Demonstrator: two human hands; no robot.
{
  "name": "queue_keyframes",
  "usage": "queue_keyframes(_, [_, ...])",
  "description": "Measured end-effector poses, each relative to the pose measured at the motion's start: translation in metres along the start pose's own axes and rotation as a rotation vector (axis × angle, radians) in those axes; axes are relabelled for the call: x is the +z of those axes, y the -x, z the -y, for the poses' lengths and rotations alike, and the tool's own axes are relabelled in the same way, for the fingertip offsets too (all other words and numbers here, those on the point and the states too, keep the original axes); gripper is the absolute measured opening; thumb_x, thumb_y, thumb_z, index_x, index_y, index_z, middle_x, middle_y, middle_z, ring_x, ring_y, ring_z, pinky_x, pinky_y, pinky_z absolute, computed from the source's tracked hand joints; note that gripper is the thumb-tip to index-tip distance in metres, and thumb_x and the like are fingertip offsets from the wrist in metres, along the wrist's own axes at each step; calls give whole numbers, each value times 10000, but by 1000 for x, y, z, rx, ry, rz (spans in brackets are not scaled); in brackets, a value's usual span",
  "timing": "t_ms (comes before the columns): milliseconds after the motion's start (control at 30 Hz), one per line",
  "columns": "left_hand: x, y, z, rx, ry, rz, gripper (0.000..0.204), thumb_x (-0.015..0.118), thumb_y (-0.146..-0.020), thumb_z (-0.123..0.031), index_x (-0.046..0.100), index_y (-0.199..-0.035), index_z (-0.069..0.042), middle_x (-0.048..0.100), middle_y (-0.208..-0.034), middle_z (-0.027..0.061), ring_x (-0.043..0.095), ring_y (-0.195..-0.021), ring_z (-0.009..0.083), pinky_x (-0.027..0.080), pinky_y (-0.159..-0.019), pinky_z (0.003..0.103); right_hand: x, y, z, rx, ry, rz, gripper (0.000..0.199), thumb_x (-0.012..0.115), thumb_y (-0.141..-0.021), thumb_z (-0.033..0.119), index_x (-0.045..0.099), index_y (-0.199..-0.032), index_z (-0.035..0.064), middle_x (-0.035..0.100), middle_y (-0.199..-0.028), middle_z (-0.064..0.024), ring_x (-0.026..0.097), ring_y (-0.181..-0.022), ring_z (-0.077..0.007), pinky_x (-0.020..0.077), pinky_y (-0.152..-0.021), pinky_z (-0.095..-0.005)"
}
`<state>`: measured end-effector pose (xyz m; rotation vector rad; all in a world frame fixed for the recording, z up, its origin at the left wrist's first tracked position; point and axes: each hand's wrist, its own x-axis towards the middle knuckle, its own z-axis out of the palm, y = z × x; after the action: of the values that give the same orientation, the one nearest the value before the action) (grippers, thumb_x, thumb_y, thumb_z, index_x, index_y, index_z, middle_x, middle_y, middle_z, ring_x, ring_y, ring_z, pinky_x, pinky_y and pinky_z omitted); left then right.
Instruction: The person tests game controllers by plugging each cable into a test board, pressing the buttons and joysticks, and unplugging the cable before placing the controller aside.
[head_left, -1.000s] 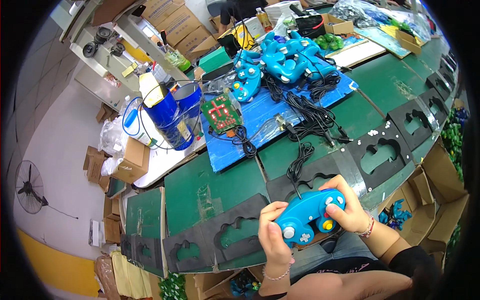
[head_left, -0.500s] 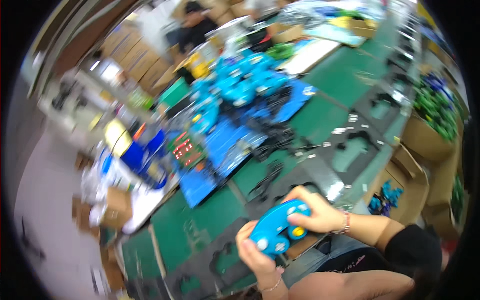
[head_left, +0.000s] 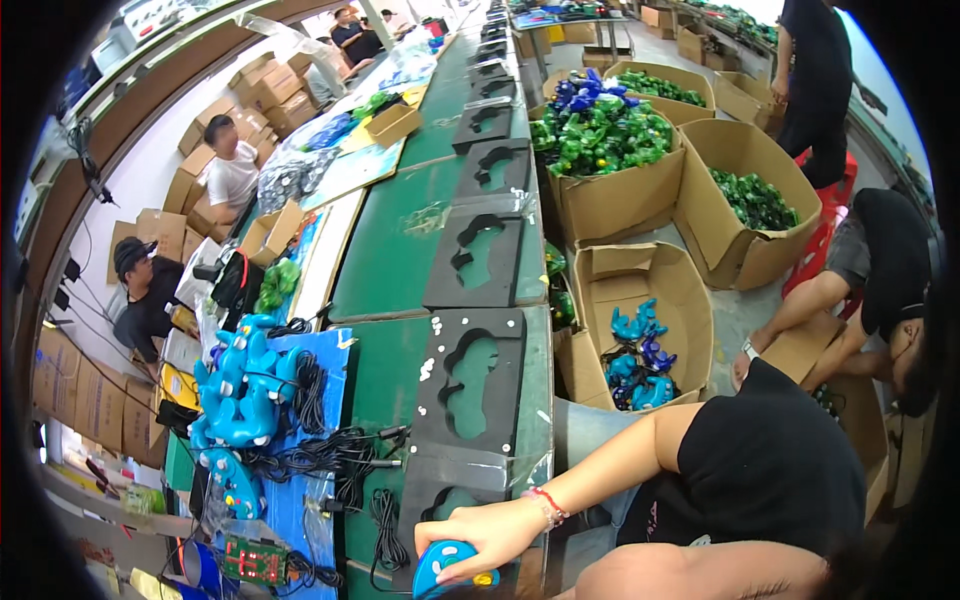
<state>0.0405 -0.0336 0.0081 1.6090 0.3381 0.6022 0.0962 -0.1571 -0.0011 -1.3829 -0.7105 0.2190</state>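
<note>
At the lower edge, my right hand [head_left: 485, 535] is closed around the top of a blue game controller [head_left: 440, 568]. The controller shows partly, with a yellow button beside my thumb, and its lower part is cut off by the frame. It is over the near end of a row of black foam pads with controller-shaped cutouts [head_left: 510, 400]. My left hand is out of the picture; only bare skin of that arm shows at the bottom. To the left, a pile of blue controllers [head_left: 245, 390] with black cables [head_left: 345, 455] lies on a blue mat [head_left: 315, 540].
A green workbench [head_left: 385, 270] runs away from me. On its right stand cardboard boxes with green controller shells [head_left: 605, 140] and an open box [head_left: 645, 265] holding blue and purple ones. A green circuit board [head_left: 255, 560] lies lower left. Co-workers [head_left: 895, 260] are on both sides.
The view has swung to the right along the bench. My left hand has left the picture. My right hand keeps hold of the controller, now at the bottom edge.
</note>
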Motion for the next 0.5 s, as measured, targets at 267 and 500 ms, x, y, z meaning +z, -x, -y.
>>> queue_keyframes(267, [4, 1, -4, -13, 41, -25, 541, 250, -972, -434, 550, -1025, 13, 586, -983, 173, 580, -918, 265, 479, -827, 370, -8, 3, 5, 2, -49, 40, 428, 586, -895, 404, 439, -1076, 46, 637, -828, -146, 626, -747, -260, 478, -638, -367])
queue_keyframes(500, [-1, 3, -5, -11, 90, -96, 554, 238, -972, -458, 546, -1039, -2, 587, -986, 170, 584, -915, 264, 489, -819, 370, -14, 2, 6, -100, -95, 33, 469, 581, -907, 353, 355, -1205, 71, 580, -1103, -153, 628, -931, -264, 494, -776, -367])
